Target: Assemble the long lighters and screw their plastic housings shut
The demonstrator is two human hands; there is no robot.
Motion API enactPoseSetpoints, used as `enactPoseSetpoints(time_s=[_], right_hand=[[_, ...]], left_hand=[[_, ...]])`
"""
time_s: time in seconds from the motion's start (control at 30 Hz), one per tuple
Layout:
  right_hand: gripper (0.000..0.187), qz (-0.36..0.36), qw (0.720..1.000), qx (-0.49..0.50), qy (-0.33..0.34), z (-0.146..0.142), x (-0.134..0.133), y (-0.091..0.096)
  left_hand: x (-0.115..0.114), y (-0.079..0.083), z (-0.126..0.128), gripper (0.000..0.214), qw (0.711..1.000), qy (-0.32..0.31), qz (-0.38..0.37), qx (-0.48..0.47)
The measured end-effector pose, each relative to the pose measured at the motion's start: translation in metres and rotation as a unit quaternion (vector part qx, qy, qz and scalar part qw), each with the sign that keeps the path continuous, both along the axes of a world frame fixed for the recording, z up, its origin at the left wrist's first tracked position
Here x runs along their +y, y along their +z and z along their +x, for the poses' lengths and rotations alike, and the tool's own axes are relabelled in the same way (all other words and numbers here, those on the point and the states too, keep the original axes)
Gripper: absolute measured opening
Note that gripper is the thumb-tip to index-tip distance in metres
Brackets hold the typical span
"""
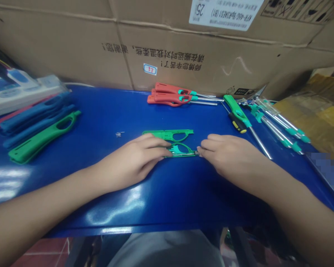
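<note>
On the blue table, my left hand closes around the left end of a green lighter half-shell that holds a teal trigger and thin inner parts. Most of that end is hidden under my fingers. At the shell's right tip, my right hand pinches a small metal piece, probably the end of the lighter's tube; the rest is covered by the hand. Just behind lies a second green half-shell, inner side up. Several small screws are scattered to the left of it.
Red lighters lie at the back before a cardboard box. A green lighter, a screwdriver and metal lighter tubes are on the right. Blue and green handle shells lie left beside a power strip.
</note>
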State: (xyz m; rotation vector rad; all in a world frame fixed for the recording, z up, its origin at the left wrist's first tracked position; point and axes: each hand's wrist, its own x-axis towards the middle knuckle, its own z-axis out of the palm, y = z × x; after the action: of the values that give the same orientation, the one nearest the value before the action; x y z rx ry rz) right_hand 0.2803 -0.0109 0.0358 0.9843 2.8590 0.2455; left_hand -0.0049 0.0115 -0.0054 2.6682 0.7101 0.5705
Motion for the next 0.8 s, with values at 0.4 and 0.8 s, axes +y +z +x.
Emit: enactPoseSetpoints(time_s=[0.4,0.8], right_hand=[[0.021,-0.018,1.000,0.016,0.001,0.0003,0.0044,0.0020],[0.021,-0.016,1.000,0.007,-0.025,-0.0046,-0.0009,0.0010]], left_hand=[[-0.0002,0.0019,0.0013,0.026,1.000,-0.002,-0.004,-0.008],[-0.0001,0.0006,0.0009,0.025,1.000,-0.004,-0.012,-0.012]])
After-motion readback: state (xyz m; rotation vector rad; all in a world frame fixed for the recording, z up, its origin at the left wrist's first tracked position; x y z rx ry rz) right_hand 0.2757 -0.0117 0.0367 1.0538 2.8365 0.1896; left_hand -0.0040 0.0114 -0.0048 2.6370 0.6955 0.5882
